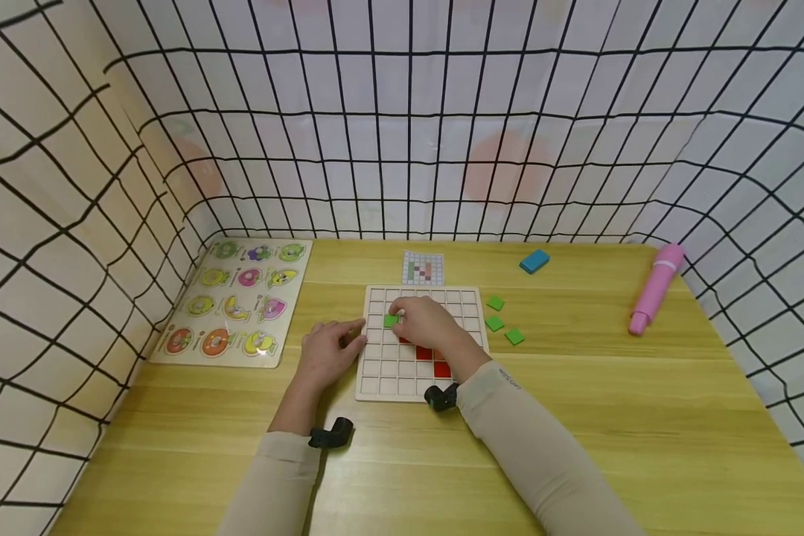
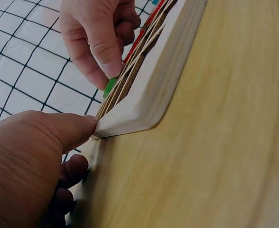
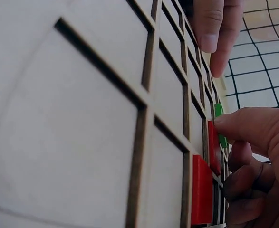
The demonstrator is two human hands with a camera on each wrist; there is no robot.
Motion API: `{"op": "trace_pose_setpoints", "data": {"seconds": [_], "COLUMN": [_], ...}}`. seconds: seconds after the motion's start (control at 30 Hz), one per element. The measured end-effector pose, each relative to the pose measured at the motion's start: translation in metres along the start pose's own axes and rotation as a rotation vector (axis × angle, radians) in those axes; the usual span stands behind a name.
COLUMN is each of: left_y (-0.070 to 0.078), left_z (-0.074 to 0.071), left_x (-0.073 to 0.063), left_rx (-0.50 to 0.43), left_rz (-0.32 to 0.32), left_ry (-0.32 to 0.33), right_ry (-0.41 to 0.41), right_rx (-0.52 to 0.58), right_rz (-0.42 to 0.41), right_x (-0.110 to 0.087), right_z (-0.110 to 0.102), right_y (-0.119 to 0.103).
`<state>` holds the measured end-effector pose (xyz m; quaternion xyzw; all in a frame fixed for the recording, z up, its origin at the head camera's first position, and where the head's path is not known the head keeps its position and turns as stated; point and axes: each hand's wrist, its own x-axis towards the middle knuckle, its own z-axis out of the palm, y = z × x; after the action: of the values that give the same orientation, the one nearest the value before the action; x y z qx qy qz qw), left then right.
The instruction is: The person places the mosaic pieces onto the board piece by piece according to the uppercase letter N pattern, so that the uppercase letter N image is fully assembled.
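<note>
A pale wooden grid board [image 1: 378, 368] lies on the table in front of the person. At its upper left, the right hand [image 1: 429, 324] pinches a small green square tile [image 1: 391, 320] between thumb and finger, down at the board's surface. Red square tiles [image 1: 441, 369] sit in a diagonal line of cells, partly covered by the right hand and wrist. The left hand [image 1: 328, 353] rests at the board's left edge; in the left wrist view its thumb [image 2: 77, 128] touches the board's edge near a corner, the other fingers loosely bent below.
Three loose green tiles [image 1: 495, 324] lie right of the board. A small printed grid card [image 1: 423, 268] lies just behind it. Farther out are a blue block [image 1: 534, 260], a pink cylindrical object [image 1: 655, 289] and a fruit-picture puzzle board [image 1: 234, 298]. Black wire mesh [image 1: 409, 115] encloses the table's back and sides.
</note>
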<state>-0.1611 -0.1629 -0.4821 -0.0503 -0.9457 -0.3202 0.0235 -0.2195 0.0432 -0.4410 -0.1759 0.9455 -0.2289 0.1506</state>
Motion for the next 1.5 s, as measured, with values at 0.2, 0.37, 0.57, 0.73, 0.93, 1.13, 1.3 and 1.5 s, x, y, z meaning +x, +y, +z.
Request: {"op": "trace_pose_setpoints", "data": {"seconds": [0.2,0.37,0.57,0.73,0.93,1.13,1.3,1.5], "left_y": [0.001,0.001,0.003,0.003,0.002,0.003,0.002,0.0], "left_z": [0.0,0.0,0.001,0.001,0.001,0.0,0.001,0.002], "left_x": [-0.001,-0.001,-0.001,-0.001,-0.001,-0.001,-0.001,0.0], "left_rx": [0.006,0.01,0.01,0.001,-0.003,-0.003,-0.005,-0.002], "left_rz": [-0.007,-0.005,-0.011,-0.016,-0.014,-0.012,-0.014,-0.014], "left_ry": [-0.004,0.002,-0.007,-0.005,0.005,0.008,0.008,0.009], "right_ry": [0.004,0.009,0.031,0.064,0.101,0.139,0.147,0.154], "right_rx": [0.002,0.011,0.098,0.161,0.186,0.193,0.189,0.226], "right_rz": [0.0,-0.001,0.015,0.044,0.046,0.04,0.115,0.214], "right_x": [-0.002,-0.002,-0.008,-0.022,-0.04,-0.059,-0.075,-0.088], "right_z": [0.001,0.001,-0.001,-0.006,-0.013,-0.021,-0.028,-0.034], "right_y": [-0.001,0.001,0.012,0.023,0.038,0.056,0.07,0.093]}}
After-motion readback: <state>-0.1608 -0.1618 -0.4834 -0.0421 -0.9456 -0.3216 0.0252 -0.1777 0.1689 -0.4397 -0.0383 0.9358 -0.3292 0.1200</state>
